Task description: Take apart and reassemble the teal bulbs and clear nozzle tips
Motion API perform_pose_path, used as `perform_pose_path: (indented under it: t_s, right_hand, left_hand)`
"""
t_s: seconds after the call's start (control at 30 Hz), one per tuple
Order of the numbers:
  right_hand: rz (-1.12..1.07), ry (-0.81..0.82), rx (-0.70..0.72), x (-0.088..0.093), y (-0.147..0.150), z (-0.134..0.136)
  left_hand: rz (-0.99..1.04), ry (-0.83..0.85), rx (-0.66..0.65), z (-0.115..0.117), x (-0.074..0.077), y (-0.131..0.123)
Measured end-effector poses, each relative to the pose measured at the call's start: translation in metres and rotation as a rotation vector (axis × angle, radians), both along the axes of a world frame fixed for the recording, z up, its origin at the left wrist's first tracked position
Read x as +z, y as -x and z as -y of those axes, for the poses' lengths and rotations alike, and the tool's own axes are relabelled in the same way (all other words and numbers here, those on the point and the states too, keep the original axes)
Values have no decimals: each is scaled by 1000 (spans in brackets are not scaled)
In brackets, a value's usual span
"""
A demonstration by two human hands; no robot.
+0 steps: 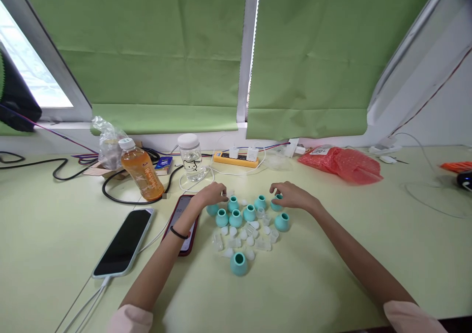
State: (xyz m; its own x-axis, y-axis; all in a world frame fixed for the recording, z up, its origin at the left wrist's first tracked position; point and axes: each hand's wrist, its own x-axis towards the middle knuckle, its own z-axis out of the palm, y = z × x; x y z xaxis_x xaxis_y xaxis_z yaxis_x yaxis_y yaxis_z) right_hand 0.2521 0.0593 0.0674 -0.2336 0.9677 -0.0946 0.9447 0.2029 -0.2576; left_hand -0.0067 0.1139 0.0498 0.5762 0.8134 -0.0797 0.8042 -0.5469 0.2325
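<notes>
Several small teal cup-shaped pieces [236,218] and several small clear plastic pieces [246,234] lie in a cluster on the pale green table [313,274]. One teal piece [239,263] sits alone nearest me. My left hand [211,194] rests at the cluster's far left, fingers curled, pinching a small clear piece [225,193]. A black band circles that wrist. My right hand [291,195] is at the far right of the cluster, fingers curled over a teal piece [276,204].
Two phones lie left of the cluster: one with a dark screen [123,242] on a white cable, one red-cased [183,222] under my left forearm. Behind stand an orange drink bottle [142,175], a clear jar [191,157], a yellow power strip [236,159] and a red bag [341,165].
</notes>
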Motion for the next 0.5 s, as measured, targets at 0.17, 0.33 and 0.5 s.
perform_pose_path:
  t_s: [0.17,0.33,0.5]
  right_hand:
    - [11,-70,-4,14,4,13]
    - [-190,-223,311,24,25,57]
    - [-225,-277,588,-8,52,93]
  left_hand:
    - [30,-37,-5,7,13,2]
    - [91,-135,24,31,34,0]
    - [261,-232,-65,92,46,-6]
